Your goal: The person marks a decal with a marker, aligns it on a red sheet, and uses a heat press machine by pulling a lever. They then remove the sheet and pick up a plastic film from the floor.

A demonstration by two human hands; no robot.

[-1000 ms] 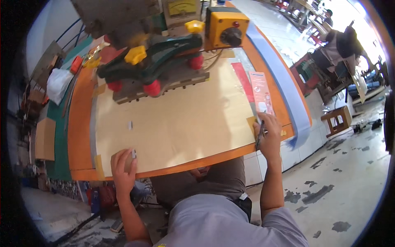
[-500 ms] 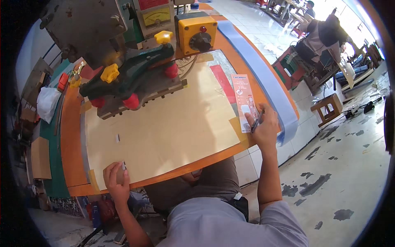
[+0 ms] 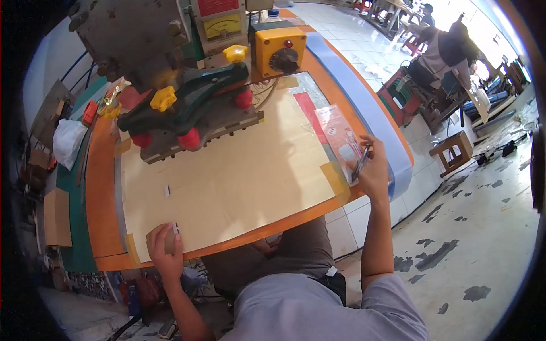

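My left hand (image 3: 164, 250) is at the near left edge of the cream sheet (image 3: 239, 187), fingers curled. Thumb and fingers close on a small tan piece (image 3: 169, 242), with a tiny white-and-dark strip (image 3: 176, 228) at the fingertips. A similar small strip (image 3: 167, 191) lies on the sheet farther in. At the right edge of the table my right hand (image 3: 373, 170) is closed round a slim, dark pen-like tool (image 3: 362, 161). Beneath its fingers is a glossy pink-and-white printed card (image 3: 335, 132); whether they grip it is unclear.
A heavy press with a dark green plate (image 3: 193, 94) and yellow knobs stands over the sheet's far side. Beside it is a yellow control box (image 3: 278, 51). Blue plastic strip (image 3: 364, 91) runs along the right edge. Another person (image 3: 441, 57) sits at the back right.
My right hand has shifted slightly right and up with the pen-like tool. The printed card has tilted and now catches glare. My left hand keeps nearly the same place; the whole view has shifted slightly.
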